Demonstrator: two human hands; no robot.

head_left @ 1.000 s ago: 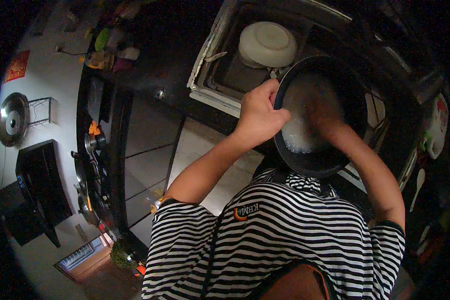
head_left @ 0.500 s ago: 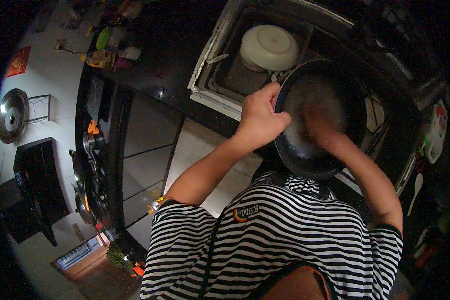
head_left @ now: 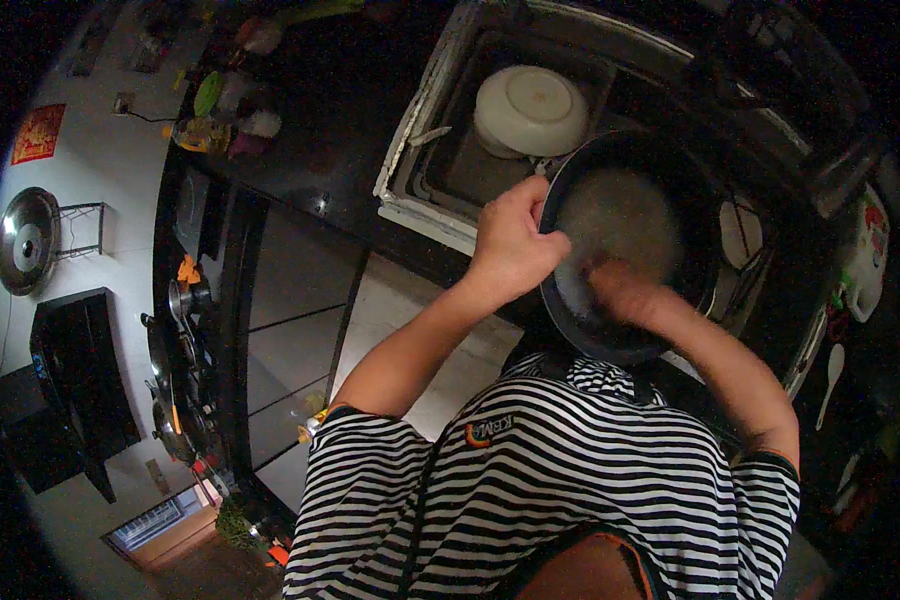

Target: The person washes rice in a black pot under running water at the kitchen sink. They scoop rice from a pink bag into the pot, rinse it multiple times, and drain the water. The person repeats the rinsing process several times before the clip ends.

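Note:
A round dark pan, tilted toward me, is held over the near edge of the sink. My left hand is closed on its left rim, with the thumb on the inside and the fingers going behind. Reaching into the pan, my right hand lies against the lower part of its inner surface. Motion smears its fingers, and whether they hold anything cannot be made out. Upside-down pale bowls rest in the left part of the sink, just beyond my left hand.
Right of the pan, a pale dish and dark utensils sit in the sink. A white spoon and a white package lie farther right. Pans line the counter on the left, near a lidded wall rack.
Inside the pan, my right hand has moved down and to the left. My left hand keeps its hold on the rim, and the view has shifted slightly.

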